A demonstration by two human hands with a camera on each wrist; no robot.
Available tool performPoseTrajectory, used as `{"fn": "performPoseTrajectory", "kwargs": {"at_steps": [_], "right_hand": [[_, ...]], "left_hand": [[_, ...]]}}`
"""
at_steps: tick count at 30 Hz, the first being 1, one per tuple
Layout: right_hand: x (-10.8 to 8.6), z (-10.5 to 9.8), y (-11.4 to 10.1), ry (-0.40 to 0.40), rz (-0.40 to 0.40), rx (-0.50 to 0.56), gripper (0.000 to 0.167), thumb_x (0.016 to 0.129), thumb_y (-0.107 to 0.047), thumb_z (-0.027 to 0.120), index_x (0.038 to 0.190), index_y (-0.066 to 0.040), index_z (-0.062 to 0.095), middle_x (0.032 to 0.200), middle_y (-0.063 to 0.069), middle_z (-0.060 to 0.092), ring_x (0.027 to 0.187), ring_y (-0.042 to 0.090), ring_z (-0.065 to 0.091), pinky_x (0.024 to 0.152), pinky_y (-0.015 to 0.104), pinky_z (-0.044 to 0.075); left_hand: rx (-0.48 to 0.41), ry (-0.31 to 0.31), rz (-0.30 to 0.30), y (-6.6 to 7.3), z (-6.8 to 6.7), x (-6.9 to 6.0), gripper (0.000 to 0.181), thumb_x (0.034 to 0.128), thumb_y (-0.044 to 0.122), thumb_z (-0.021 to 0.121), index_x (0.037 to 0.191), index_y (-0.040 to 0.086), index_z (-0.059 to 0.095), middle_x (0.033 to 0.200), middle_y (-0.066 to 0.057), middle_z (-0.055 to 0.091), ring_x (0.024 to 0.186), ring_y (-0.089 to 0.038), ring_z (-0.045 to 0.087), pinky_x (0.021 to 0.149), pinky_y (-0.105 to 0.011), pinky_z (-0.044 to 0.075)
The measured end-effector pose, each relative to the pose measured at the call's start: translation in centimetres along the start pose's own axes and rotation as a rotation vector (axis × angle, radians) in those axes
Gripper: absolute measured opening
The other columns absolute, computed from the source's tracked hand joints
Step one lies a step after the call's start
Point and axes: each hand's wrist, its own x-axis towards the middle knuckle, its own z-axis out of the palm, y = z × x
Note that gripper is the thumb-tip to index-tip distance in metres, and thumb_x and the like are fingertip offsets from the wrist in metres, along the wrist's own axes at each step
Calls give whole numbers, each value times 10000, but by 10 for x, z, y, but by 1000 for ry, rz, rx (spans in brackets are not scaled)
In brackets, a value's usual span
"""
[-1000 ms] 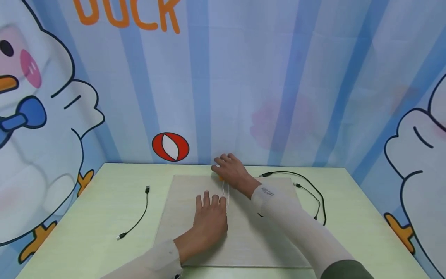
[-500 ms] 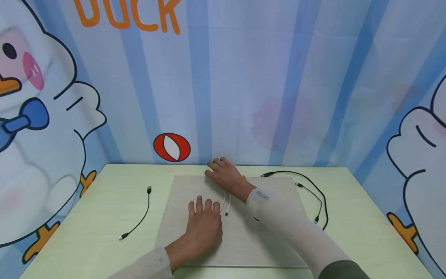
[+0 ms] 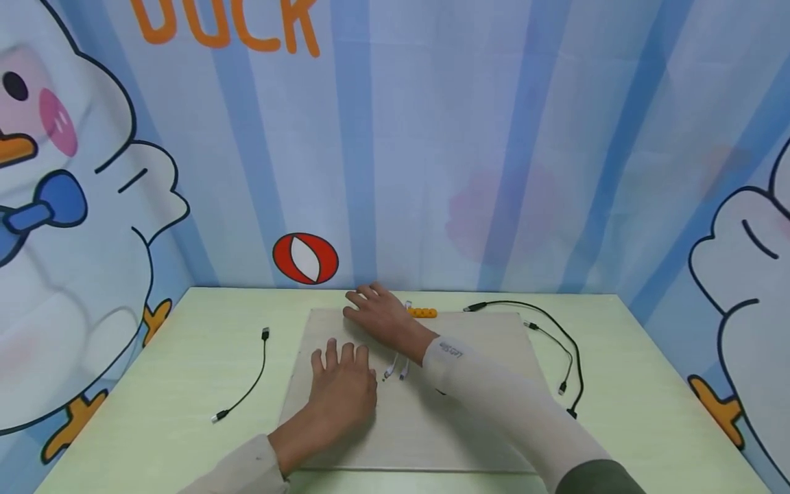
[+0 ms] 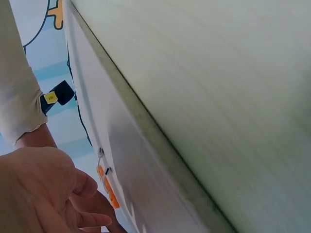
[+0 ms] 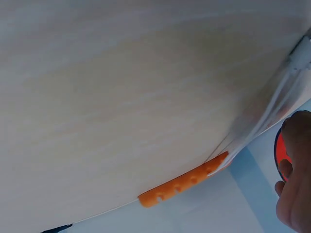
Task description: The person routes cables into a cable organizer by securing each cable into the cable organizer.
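Observation:
An orange slotted cable organizer point(image 3: 423, 313) lies at the back edge of the pale board point(image 3: 444, 439). In the right wrist view a white cable point(image 5: 266, 116) runs to one end of the organizer point(image 5: 183, 179). Its two plug ends point(image 3: 404, 372) rest on the board between my hands. My right hand point(image 3: 384, 319), fingers spread, is over the board's back, left of the organizer. Nearer the front, my left hand point(image 3: 342, 391) is over the board with its fingers extended forward. I see nothing held in either hand. Whether the palms touch the board is hidden.
A short black USB cable point(image 3: 259, 370) lies on the table left of the board. On the right are a longer black cable point(image 3: 566, 336) and a second short black cable point(image 3: 564, 357). A duck-print curtain point(image 3: 407, 137) hangs behind the table.
Both hands have shifted left. The orange organizer, hidden or mostly covered earlier, now shows to the right of my right hand, and both white plug ends have come into sight.

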Motion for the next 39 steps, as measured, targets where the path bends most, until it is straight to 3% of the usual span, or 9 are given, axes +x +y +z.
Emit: {"fn": "performPoseTrajectory", "kwargs": {"at_steps": [15,23,31,39], "right_hand": [[24,-10,-16,6,-16,53,384,1135,-197,687,1506,-274,625,1679,-14,589,1523,209,558,1313,390,427],[31,-7,-21,55,-17,78,332,1165,-185,621,1484,-271,651,1641,-20,626,1486,207,583,1314,391,432],[35,-10,-32,23,-29,95,412,1164,-215,627,1567,-297,616,1685,-28,593,1550,206,552,1362,406,390],[43,-17,-45,28,-45,76,423,1152,-232,653,1564,-319,614,1671,-45,599,1536,185,559,1347,399,403]], "left_hand": [[7,-76,-110,-17,-2,1,419,1134,259,611,1395,-68,610,1450,-361,609,1567,-660,409,1247,-822,287],[27,-56,-147,-27,-8,-6,398,1133,261,596,1363,-64,606,1416,-362,618,1542,-669,428,1229,-818,303],[23,-25,-183,-40,-4,-14,395,1146,282,553,1328,-63,613,1373,-368,630,1515,-694,439,1197,-852,306],[15,-19,-211,-52,-11,-23,394,1146,266,542,1342,-68,612,1380,-370,630,1515,-704,425,1192,-870,297]]}}
